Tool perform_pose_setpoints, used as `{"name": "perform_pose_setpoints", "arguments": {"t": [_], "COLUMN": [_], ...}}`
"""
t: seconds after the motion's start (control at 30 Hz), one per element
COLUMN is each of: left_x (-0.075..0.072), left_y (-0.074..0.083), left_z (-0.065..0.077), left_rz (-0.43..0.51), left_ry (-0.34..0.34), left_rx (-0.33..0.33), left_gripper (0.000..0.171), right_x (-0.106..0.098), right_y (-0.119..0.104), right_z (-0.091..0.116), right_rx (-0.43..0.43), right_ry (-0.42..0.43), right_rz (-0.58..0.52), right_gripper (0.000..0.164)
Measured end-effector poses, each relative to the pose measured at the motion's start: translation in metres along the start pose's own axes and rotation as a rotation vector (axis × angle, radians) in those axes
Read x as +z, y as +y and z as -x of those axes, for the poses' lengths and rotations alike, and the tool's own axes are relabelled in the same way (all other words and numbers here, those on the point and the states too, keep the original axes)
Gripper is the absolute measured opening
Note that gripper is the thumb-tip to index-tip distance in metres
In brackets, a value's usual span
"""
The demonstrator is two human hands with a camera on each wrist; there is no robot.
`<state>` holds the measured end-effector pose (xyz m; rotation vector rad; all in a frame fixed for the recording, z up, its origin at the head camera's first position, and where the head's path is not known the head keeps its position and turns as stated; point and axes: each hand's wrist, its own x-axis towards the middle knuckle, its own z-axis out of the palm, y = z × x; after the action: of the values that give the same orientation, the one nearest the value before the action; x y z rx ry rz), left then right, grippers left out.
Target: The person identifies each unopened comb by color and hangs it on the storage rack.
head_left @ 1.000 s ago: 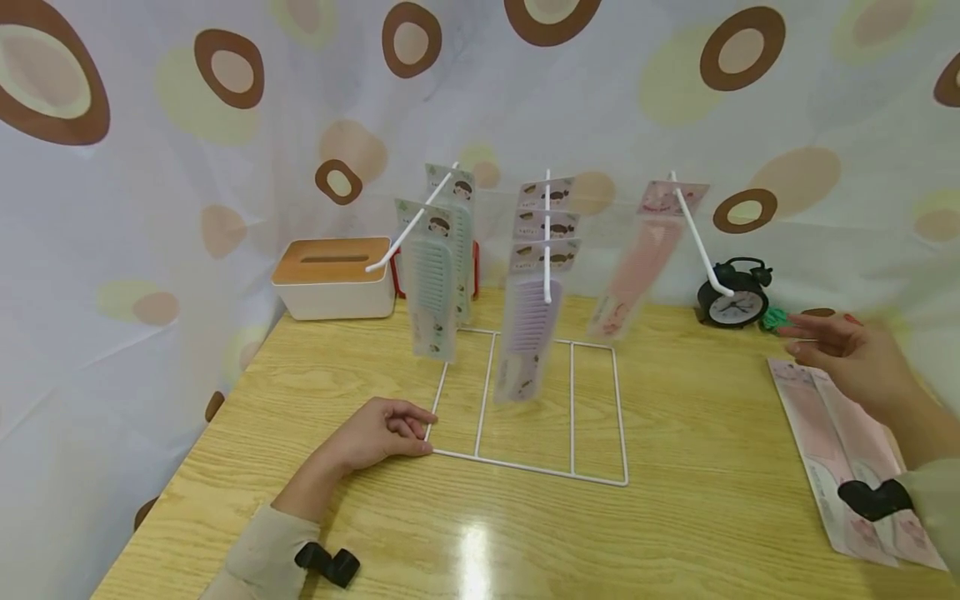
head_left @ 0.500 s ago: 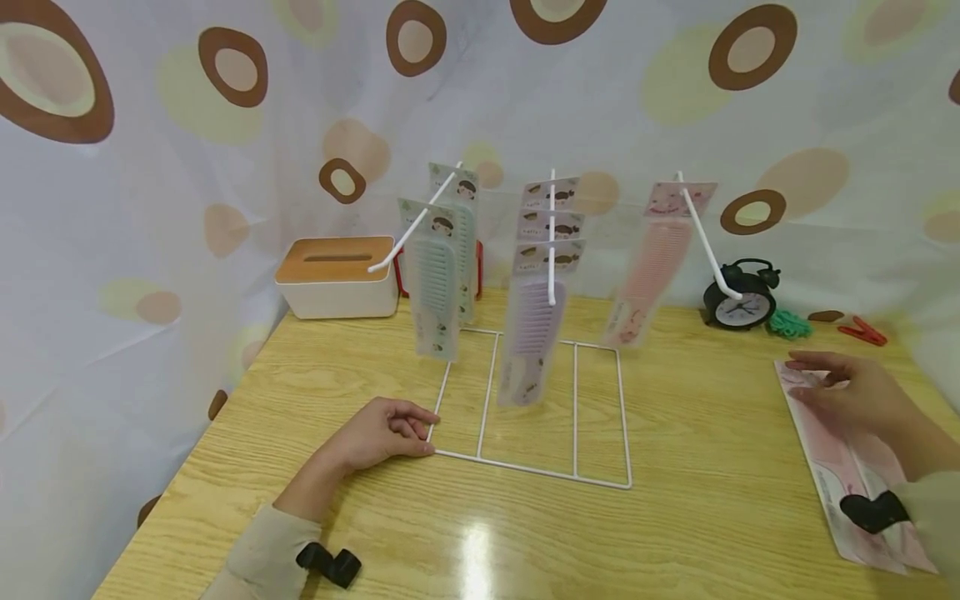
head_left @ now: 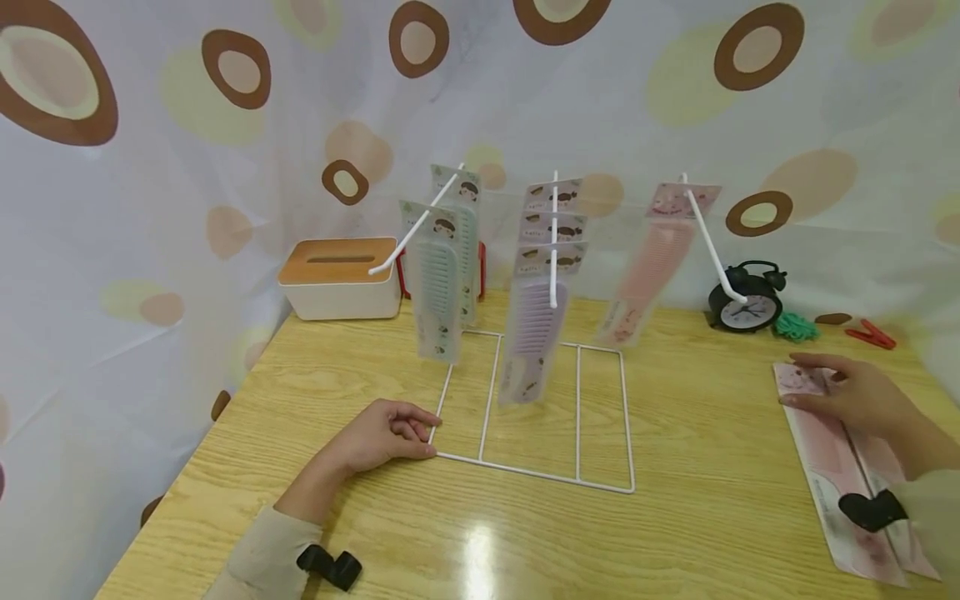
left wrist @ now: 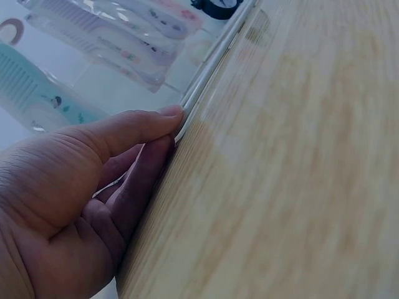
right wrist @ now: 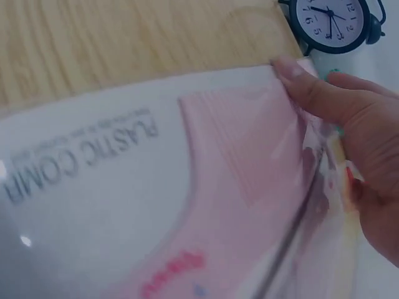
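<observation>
At its near left corner, the white wire display rack (head_left: 530, 473) is pinched between thumb and fingers of my left hand (head_left: 382, 435). My right hand (head_left: 873, 406) grips the card end of a packaged pink comb (head_left: 819, 454) at the table's right side, thumb at its left edge. A second pink comb package (head_left: 877, 458) lies beside it, partly hidden by the hand and sleeve. From the rack's left hook hang two green comb packages (head_left: 437, 287). Several purple comb packages (head_left: 534, 329) hang on the middle hook, and a pink comb package (head_left: 654, 260) hangs on the right hook.
A tissue box (head_left: 341, 279) with a wooden lid stands at the back left. Along the back right are a black alarm clock (head_left: 748, 304), a green coiled cord (head_left: 795, 327) and a red clip (head_left: 872, 335). A patterned curtain (head_left: 247, 183) borders the table (head_left: 375, 533).
My right hand has come down from above the pink packages onto one's card end and taken hold of it. The left hand stays on the rack's corner; the view has shifted slightly.
</observation>
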<state>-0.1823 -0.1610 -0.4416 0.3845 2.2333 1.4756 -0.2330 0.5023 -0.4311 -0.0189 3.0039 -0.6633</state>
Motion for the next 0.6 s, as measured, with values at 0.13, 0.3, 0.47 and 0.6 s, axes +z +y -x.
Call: {"name": "perform_pose_setpoints", "arguments": {"t": [0.13, 0.3, 0.47, 0.6], "left_x": [0.001, 0.001, 0.001, 0.000], "left_y": [-0.001, -0.001, -0.002, -0.002], "left_z": [-0.001, -0.003, -0.003, -0.002], "left_rz": [-0.012, -0.007, -0.012, -0.008], "left_ry": [0.002, -0.003, -0.001, 0.001], "left_rx": [0.006, 0.013, 0.012, 0.004], "left_gripper": [0.041, 0.041, 0.041, 0.041], "right_x": [0.008, 0.009, -0.007, -0.018], "right_y": [-0.003, -0.013, -0.035, -0.057], "right_z": [0.005, 0.018, 0.031, 0.046], "right_rx": [0.079, 0.017, -0.028, -0.155], "right_ry": [0.100, 0.242, 0.325, 0.347], "right_rz": [-0.187, -0.454, -0.643, -0.981], "right_gripper": [0.079, 0.046, 0.046, 0.044]}}
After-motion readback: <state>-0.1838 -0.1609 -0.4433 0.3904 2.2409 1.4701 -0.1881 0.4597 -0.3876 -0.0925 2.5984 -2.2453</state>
